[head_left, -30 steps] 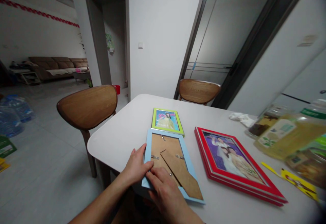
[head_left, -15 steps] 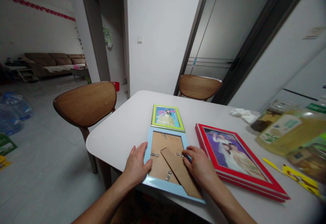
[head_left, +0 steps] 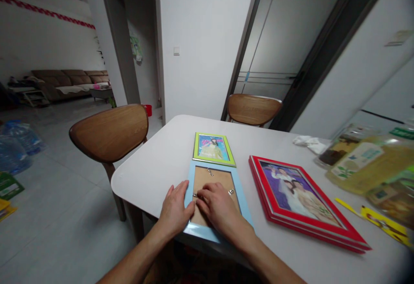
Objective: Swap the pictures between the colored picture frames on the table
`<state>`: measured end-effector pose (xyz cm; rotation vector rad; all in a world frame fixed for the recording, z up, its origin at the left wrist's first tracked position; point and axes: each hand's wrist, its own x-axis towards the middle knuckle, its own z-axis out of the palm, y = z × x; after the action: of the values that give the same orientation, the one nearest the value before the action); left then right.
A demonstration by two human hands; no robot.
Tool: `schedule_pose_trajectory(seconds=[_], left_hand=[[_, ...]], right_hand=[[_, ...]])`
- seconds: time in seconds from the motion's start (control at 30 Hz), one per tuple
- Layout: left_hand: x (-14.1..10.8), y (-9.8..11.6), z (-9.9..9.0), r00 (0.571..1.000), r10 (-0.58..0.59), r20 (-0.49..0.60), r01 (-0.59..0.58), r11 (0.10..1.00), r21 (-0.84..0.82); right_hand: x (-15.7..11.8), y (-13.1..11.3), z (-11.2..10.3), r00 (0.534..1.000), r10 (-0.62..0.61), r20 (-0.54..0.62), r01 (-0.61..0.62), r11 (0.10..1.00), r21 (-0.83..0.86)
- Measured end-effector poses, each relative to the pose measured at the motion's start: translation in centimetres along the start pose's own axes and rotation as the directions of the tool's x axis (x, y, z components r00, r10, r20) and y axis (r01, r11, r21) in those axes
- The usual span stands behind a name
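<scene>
A light blue picture frame (head_left: 242,193) lies face down near the table's front edge, its brown backing (head_left: 221,178) showing. My left hand (head_left: 177,208) rests on the frame's left border with its fingers spread a little. Over the backing, my right hand (head_left: 218,206) has its fingers pinched at the left metal clip (head_left: 195,195), and what they grip is too small to tell. The right clip (head_left: 231,191) is turned inward at an angle. Beyond the blue frame, a green frame (head_left: 213,148) with a photo lies face up. The stand is hidden under my right hand.
Stacked red frames (head_left: 302,198) lie on the right of the white table (head_left: 148,180). Bottles (head_left: 362,163), a white tissue (head_left: 308,143) and a yellow item (head_left: 383,226) are at far right. Wooden chairs (head_left: 111,131) stand left and behind.
My right hand has moved left from the right clip to the left clip. The right clip has turned. My left hand has stayed on the left border.
</scene>
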<state>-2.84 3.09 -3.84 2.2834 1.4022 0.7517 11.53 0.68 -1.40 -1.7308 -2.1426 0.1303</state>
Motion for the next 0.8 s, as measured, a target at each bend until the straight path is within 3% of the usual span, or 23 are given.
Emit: schedule_pose_trajectory(seconds=[0.13,0.5,0.67,0.8], left_hand=[[0.0,-0.1,0.2,1.000,0.021,-0.006,-0.021,1.000,-0.001],[-0.1,0.1,-0.1,1.000,0.008,0.013,-0.008,1.000,0.017],[-0.2,0.2,-0.1,1.000,-0.019,0.003,0.019,1.000,0.010],[-0.3,0.1,-0.1,1.000,-0.019,-0.002,0.019,1.000,-0.005]], right_hand=[[1.4,-1.2,0.6,1.000,0.025,0.017,-0.025,1.000,0.007],[2.3,-0.3,1.8,0.994,0.101,-0.049,-0.101,0.995,0.010],[0.4,1.0,-0.8,0.999,0.005,0.039,-0.013,0.975,0.223],[-2.4,2.0,-2.9,0.967,-0.126,0.224,0.056,0.954,0.295]])
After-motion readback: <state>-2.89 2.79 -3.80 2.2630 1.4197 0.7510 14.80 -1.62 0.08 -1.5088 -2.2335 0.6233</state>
